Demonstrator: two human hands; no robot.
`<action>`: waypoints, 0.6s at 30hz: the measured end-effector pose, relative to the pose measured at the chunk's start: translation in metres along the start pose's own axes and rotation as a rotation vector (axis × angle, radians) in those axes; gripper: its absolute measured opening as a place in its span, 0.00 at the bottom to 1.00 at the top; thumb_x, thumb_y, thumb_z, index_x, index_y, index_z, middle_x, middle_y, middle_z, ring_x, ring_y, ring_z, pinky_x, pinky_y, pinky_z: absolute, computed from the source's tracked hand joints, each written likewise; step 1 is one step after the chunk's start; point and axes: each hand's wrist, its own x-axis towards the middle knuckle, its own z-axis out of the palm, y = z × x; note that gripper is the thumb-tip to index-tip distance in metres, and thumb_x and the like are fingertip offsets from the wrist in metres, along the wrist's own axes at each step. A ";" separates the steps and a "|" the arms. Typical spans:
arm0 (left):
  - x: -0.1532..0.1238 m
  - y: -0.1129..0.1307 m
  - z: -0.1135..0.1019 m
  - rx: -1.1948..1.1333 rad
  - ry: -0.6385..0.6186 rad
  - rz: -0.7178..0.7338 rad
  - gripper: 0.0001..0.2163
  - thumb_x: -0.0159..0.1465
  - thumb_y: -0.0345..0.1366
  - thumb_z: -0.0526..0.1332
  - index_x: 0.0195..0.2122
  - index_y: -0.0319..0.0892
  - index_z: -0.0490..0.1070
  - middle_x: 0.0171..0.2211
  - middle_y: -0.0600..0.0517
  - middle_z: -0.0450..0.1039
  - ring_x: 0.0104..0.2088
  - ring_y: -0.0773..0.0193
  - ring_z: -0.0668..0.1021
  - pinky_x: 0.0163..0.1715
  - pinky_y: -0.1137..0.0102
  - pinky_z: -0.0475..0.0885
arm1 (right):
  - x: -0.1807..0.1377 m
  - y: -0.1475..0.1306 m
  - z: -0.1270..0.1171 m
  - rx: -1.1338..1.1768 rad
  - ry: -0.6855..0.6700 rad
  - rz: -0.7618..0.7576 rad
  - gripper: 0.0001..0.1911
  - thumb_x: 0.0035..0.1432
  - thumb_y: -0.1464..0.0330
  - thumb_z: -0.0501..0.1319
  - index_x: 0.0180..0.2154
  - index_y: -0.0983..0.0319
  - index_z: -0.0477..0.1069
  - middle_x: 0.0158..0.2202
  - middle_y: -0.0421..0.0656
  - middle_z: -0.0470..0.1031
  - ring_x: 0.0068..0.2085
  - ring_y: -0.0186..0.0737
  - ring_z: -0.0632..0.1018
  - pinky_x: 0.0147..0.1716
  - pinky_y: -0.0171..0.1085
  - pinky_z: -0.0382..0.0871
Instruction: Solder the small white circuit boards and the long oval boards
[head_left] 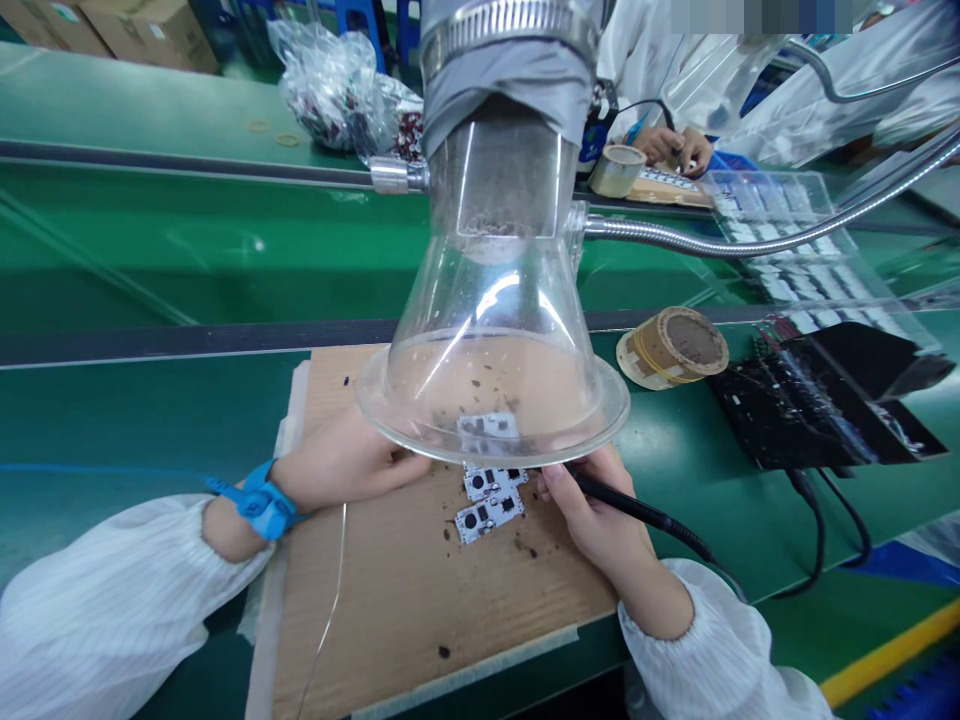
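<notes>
A strip of small white circuit boards [491, 500] lies on a brown cardboard sheet [420, 600]. My right hand [592, 510] grips a black soldering iron [637, 512] like a pen, its tip hidden under the rim of a clear fume hood [491, 330]. My left hand [345, 460] rests on the cardboard to the left of the boards with fingers curled, pinching a thin solder wire [334, 590] that trails toward me. A blue wrist strap [262, 500] circles my left wrist.
A roll of tape [671, 347] and a black tray [817, 400] lie to the right. Clear trays of parts [787, 240] sit beyond. A metal flex hose [750, 240] runs right. A plastic bag [337, 90] sits far back. Another person's hands [675, 148] work across the bench.
</notes>
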 end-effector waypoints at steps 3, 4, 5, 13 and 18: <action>-0.001 -0.001 0.000 -0.037 -0.042 -0.034 0.11 0.75 0.34 0.57 0.52 0.46 0.78 0.56 0.46 0.84 0.57 0.51 0.84 0.61 0.55 0.82 | -0.001 0.001 0.000 0.005 0.006 0.007 0.08 0.76 0.60 0.65 0.41 0.55 0.75 0.27 0.36 0.76 0.25 0.34 0.78 0.28 0.32 0.78; -0.001 -0.001 0.001 -0.049 -0.057 -0.052 0.11 0.75 0.34 0.56 0.51 0.45 0.78 0.56 0.45 0.84 0.58 0.51 0.84 0.62 0.54 0.80 | -0.002 0.002 -0.001 0.004 0.007 0.012 0.08 0.76 0.60 0.65 0.42 0.55 0.75 0.28 0.36 0.77 0.25 0.34 0.78 0.28 0.32 0.78; -0.001 -0.001 0.001 -0.060 -0.077 -0.075 0.11 0.75 0.35 0.56 0.51 0.45 0.78 0.56 0.45 0.84 0.60 0.50 0.83 0.64 0.52 0.79 | -0.002 0.003 -0.001 0.002 0.007 0.017 0.07 0.76 0.60 0.65 0.42 0.55 0.75 0.28 0.37 0.77 0.26 0.34 0.78 0.28 0.32 0.78; -0.002 -0.003 0.001 -0.135 -0.209 -0.163 0.13 0.76 0.38 0.54 0.49 0.42 0.78 0.51 0.45 0.84 0.57 0.51 0.82 0.64 0.50 0.76 | -0.005 0.006 -0.002 0.019 0.005 0.046 0.06 0.76 0.61 0.65 0.44 0.55 0.76 0.32 0.38 0.80 0.26 0.33 0.77 0.28 0.32 0.76; -0.002 -0.002 0.002 -0.145 -0.227 -0.189 0.14 0.76 0.39 0.53 0.48 0.41 0.78 0.50 0.45 0.83 0.60 0.50 0.79 0.66 0.48 0.74 | -0.005 0.008 -0.002 0.041 0.010 0.056 0.06 0.76 0.61 0.65 0.44 0.54 0.76 0.33 0.38 0.80 0.26 0.32 0.76 0.27 0.31 0.75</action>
